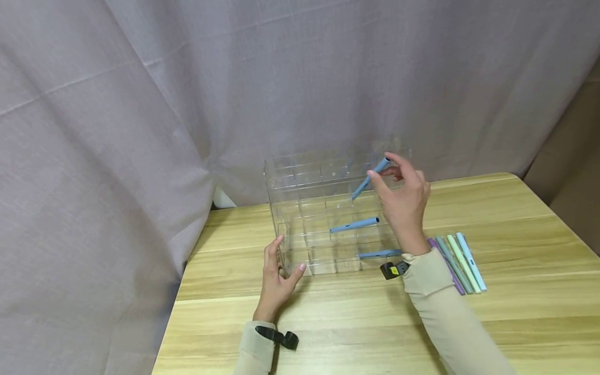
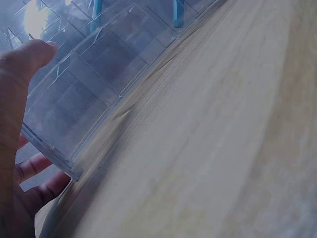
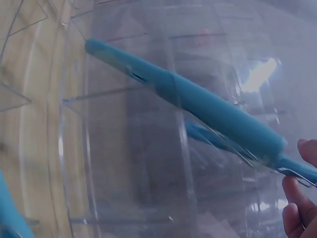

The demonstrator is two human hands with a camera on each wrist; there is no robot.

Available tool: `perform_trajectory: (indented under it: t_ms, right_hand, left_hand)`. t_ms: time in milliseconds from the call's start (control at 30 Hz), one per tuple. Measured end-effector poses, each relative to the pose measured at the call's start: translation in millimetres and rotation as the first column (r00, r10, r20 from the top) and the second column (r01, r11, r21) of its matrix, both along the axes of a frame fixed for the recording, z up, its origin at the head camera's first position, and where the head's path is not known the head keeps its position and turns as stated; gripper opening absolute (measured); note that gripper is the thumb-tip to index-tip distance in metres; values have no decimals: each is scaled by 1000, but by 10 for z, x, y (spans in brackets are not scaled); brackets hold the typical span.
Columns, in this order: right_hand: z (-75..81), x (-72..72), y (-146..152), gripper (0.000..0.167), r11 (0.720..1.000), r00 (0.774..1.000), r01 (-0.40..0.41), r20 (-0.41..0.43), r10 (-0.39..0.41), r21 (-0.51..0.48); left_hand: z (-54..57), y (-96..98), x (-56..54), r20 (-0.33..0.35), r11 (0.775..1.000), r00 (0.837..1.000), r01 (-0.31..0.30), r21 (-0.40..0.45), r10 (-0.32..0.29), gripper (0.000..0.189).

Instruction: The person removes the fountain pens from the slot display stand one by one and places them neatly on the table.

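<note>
A clear plastic organizer (image 1: 323, 266) with many compartments stands on the table. My left hand (image 1: 275, 278) grips its front left corner, with the thumb (image 2: 37, 52) over the front edge and the fingers along the side. Above the back right part, my right hand (image 1: 405, 200) pinches a blue pen (image 1: 363, 186) between thumb and fingers. That pen slants, its lower end down at a compartment. Another blue pen (image 1: 354, 225) leans in a middle compartment, and a third blue pen (image 1: 379, 254) is in the front row, its right end hidden by the wrist.
Right of the organizer, a purple pen (image 1: 445, 265), a grey-green pen (image 1: 454, 265), a pale green pen (image 1: 464, 263) and a light blue pen (image 1: 471, 262) lie side by side on the wooden table (image 1: 337, 323). A grey curtain (image 1: 300, 78) hangs behind.
</note>
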State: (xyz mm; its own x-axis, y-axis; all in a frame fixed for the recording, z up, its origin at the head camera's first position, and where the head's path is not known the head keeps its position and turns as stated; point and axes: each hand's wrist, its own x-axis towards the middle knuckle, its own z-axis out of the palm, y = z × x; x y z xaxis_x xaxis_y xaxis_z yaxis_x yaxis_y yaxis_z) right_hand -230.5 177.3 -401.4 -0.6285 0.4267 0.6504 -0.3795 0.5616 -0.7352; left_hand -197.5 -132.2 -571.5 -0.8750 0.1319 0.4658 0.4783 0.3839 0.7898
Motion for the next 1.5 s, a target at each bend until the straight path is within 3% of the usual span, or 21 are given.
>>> perform_trajectory:
  t_ms: [200, 333, 533, 633, 700, 767, 867, 933, 1000, 1133, 1200, 1333, 1500]
  right_hand:
    - [-80, -55, -104, 61, 997, 999, 30, 33, -32, 69]
    - [-99, -63, -113, 61, 997, 999, 41, 24, -42, 66]
    - [-9, 106, -79, 60, 999, 989, 51, -139, -52, -11]
    - [125, 242, -63, 60, 999, 972, 3, -235, -14, -49]
    - [228, 323, -56, 62, 992, 955, -78, -292, 45, -101]
    - [320, 397, -50, 63, 962, 929, -196, -349, 121, -189]
    - [406, 495, -25, 65, 866, 866, -385, -449, 220, -318]
    - [427, 560, 6, 63, 809, 832, -458, -497, 244, -369]
    - [417, 617, 49, 59, 783, 820, -479, -520, 239, -397]
    - [304, 688, 179, 49, 790, 852, -420, -493, 175, -447]
    - [206, 714, 263, 42, 787, 883, -375, -447, 142, -490]
    - [-28, 804, 475, 31, 788, 955, -247, -281, 98, -564]
    - [-417, 993, 861, 34, 758, 985, -146, -162, 54, -635]
  left_hand:
    - [15, 6, -5, 1, 1000, 1000, 3, 9, -3, 89]
    - [14, 16, -31, -10, 1000, 1000, 9, 16, -9, 90]
    - [4, 50, -11, 10, 1000, 1000, 27, 13, -28, 89]
    - [5, 52, -15, 10, 1000, 1000, 28, 6, -28, 89]
    - [14, 49, -24, 4, 1000, 1000, 27, 7, -27, 90]
    - [22, 43, -37, -2, 1000, 1000, 28, 8, -28, 90]
    - [21, 34, -43, -3, 1000, 1000, 26, 6, -26, 92]
    - [16, 27, -40, 0, 1000, 1000, 26, 4, -26, 92]
    - [9, 20, -33, 5, 1000, 1000, 22, 4, -22, 92]
    - [4, 3, -36, 9, 1000, 1000, 17, 5, -17, 92]
    - [6, -1, -43, 5, 1000, 1000, 15, -1, -15, 92]
    - [8, 16, -50, -7, 1000, 1000, 16, -6, -16, 92]
    - [12, 57, -40, -11, 999, 999, 38, -1, -38, 91]
